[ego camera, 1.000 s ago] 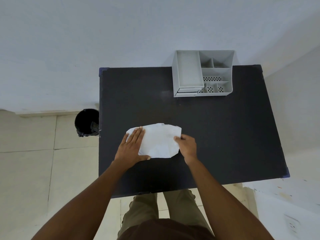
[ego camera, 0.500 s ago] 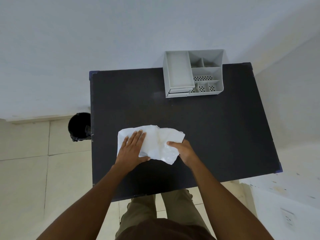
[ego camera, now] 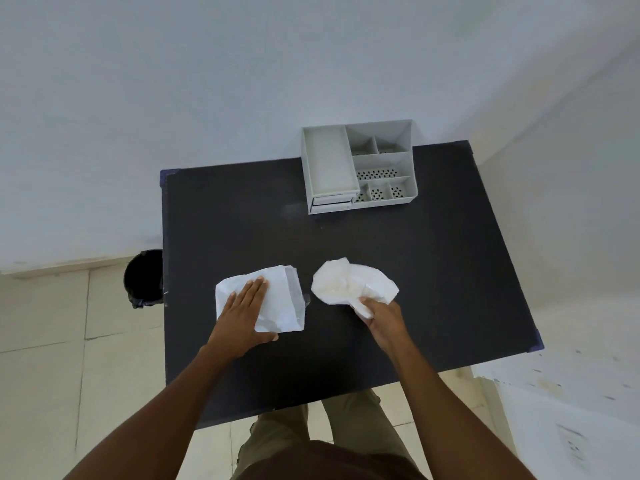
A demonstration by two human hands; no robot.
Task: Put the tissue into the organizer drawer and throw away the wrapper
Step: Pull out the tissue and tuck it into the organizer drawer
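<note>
L hand [ego camera: 246, 310] spread flat, palm pressing tissue [ego camera: 277, 299] onto table [ego camera: 433, 271]. R hand [ego camera: 382, 317] pinches crumpled wrapper [ego camera: 349, 284], just right of tissue, not touching. Organizer [ego camera: 360, 168] well beyond R hand; bin [ego camera: 143, 277] left of L hand

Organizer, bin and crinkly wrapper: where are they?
Organizer [ego camera: 328, 161]: head view, floor of its big left tray.
Bin [ego camera: 144, 277]: head view, its dark inside.
Crinkly wrapper [ego camera: 341, 284]: head view, its bunched middle, pinched by right hand [ego camera: 384, 318].
</note>
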